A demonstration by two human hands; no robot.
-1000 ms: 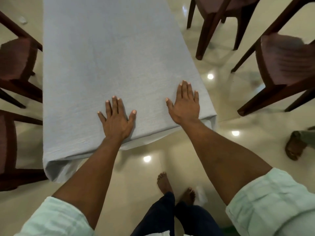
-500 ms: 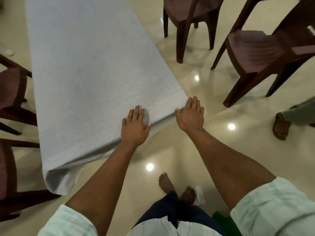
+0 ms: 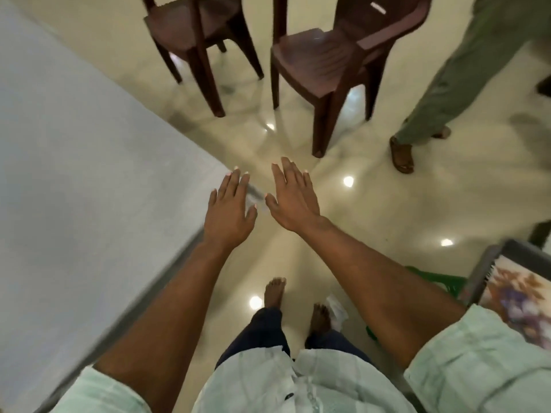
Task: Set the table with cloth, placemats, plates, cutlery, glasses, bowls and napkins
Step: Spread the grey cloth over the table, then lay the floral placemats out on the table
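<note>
A pale grey tablecloth (image 3: 89,180) covers the table on the left of the head view, hanging over its near edge. My left hand (image 3: 229,210) is flat with straight fingers at the cloth's near right corner, partly over it. My right hand (image 3: 290,198) is spread out beside it, past the corner and above the floor, holding nothing. Whether the left hand touches the cloth I cannot tell, since the frame is blurred.
Two dark brown plastic chairs (image 3: 331,64) stand on the shiny floor beyond the corner. Another person's trouser leg and sandalled foot (image 3: 402,156) are at the right. A patterned placemat stack (image 3: 518,296) lies at the lower right beside something green (image 3: 432,278).
Both hands have slid right along the cloth's near edge to its right corner, and the right hand has left the cloth. The view has swung right.
</note>
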